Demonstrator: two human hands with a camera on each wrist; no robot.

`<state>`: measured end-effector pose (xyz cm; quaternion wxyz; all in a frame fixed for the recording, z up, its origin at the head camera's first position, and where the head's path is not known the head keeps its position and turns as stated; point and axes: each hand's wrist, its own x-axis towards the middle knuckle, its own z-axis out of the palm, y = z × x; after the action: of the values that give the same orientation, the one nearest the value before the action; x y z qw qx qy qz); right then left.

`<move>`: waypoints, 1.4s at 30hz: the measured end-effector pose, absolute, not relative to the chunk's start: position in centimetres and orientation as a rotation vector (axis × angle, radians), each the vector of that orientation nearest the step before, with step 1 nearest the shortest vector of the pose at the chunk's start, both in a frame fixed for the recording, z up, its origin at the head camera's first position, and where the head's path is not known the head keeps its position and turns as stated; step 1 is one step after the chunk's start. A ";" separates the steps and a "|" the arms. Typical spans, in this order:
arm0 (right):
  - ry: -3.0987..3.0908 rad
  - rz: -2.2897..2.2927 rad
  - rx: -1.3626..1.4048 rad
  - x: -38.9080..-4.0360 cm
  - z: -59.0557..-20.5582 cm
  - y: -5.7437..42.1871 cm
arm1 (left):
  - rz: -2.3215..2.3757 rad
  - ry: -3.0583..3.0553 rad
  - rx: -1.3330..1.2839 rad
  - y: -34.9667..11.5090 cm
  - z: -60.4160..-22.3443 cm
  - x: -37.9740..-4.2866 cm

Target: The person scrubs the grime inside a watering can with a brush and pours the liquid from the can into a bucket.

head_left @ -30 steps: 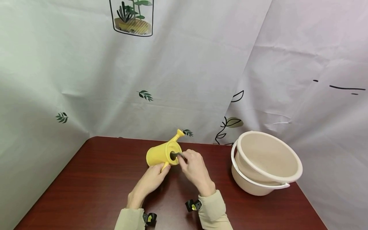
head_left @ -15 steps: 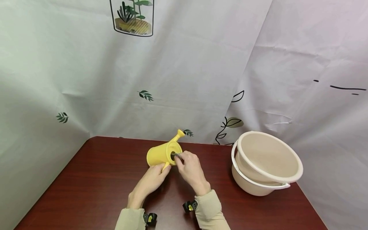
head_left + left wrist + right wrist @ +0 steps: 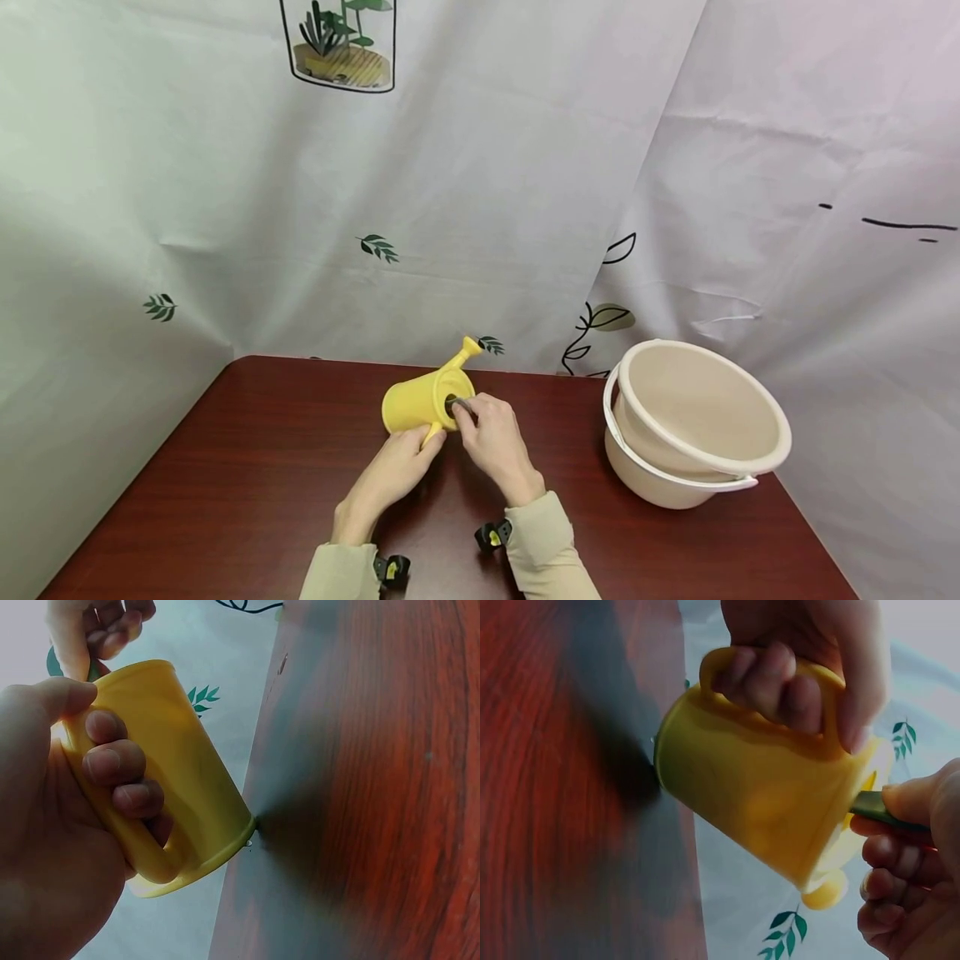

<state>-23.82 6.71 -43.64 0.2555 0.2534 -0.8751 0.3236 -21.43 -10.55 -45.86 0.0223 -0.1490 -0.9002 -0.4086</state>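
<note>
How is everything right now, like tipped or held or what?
Yellow watering can: tipped, handle gripped by left hand.
Dark tool: pinched by right hand, one end inside the can.
Upper bucket: tilted, sitting in lower bucket.
Lower bucket: standing on the table.

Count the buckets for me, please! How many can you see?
2. Both are right of the yellow watering can: the upper bucket sits tilted in the lower bucket. Another nested between them could be hidden.
</note>
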 end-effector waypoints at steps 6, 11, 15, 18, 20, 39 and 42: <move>-2.387 0.837 0.718 -23.8 -43.4 7.0 | -1.285 -2.805 -0.451 -10.6 -45.9 -21.3; -2.377 0.831 0.749 -23.5 -42.8 7.1 | -1.286 -2.803 -0.454 -10.8 -45.9 -21.3; -2.346 0.812 0.771 -23.2 -42.2 7.2 | -1.288 -2.803 -0.458 -10.8 -45.9 -21.3; -2.327 0.797 0.777 -23.1 -41.7 7.4 | -1.289 -2.800 -0.456 -10.8 -45.9 -21.3; -2.320 0.791 0.778 -23.0 -41.4 7.5 | -1.291 -2.798 -0.452 -10.8 -45.9 -21.3; -2.341 0.861 0.750 -22.8 -40.7 8.6 | -1.284 -2.795 -0.460 -10.6 -45.8 -21.3; -2.365 0.932 0.689 -23.1 -41.3 8.6 | -1.285 -2.796 -0.458 -10.6 -45.8 -21.3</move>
<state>-23.14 8.55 -41.27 0.2514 0.2532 -0.8691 0.3425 -21.35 -10.60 -45.79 0.0153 -0.1472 -0.8986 -0.4130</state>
